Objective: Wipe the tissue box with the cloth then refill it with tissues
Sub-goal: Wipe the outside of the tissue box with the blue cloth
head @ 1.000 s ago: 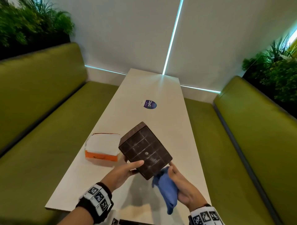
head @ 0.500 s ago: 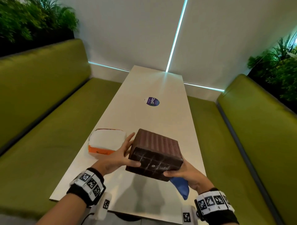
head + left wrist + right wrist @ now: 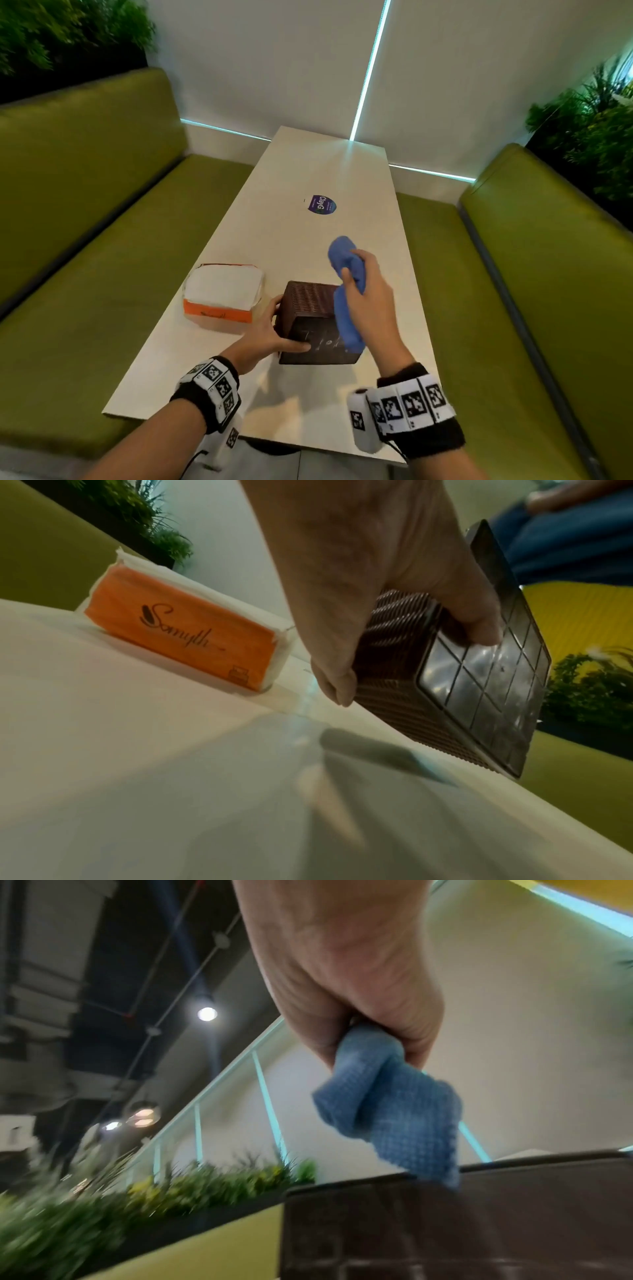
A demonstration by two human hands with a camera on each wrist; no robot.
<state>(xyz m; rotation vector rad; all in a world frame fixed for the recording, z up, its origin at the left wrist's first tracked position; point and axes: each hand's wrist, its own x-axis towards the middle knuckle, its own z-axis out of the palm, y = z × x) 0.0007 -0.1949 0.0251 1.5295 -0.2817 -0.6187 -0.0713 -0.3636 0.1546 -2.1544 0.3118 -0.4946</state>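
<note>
1. L hand (image 3: 270,334) gripped the tissue box (image 3: 317,322) at its left side: thumb on the near gridded face, fingers curled round the ribbed side. It was steadying the box on the table (image 3: 329,171).
2. R hand (image 3: 368,301) was clamped round the blue cloth (image 3: 346,291), bunched in the fist. One end stuck up past the fingers; the other hung down over the box's right top edge and near face.
3. Box sat on its side w/ the gridded panel facing the person, toward the table's near edge, roughly mid-width. Opening not visible from here.
4. Tissue pack (image 3: 222,294), orange w/ white sheets on top, lay just left of the box, close to the table's left edge, not touching it as far as I could tell.
5. Step, as I judged it: wiping, mid-pass on the box's top and near face. Refill not begun; the pack looked untouched.
6. Next move probably called for L hand to keep the box pinned or turn it while R dragged the cloth across the faces left, w/ enough press to bite on the ribbing w/o sliding the box into the pack.
</note>
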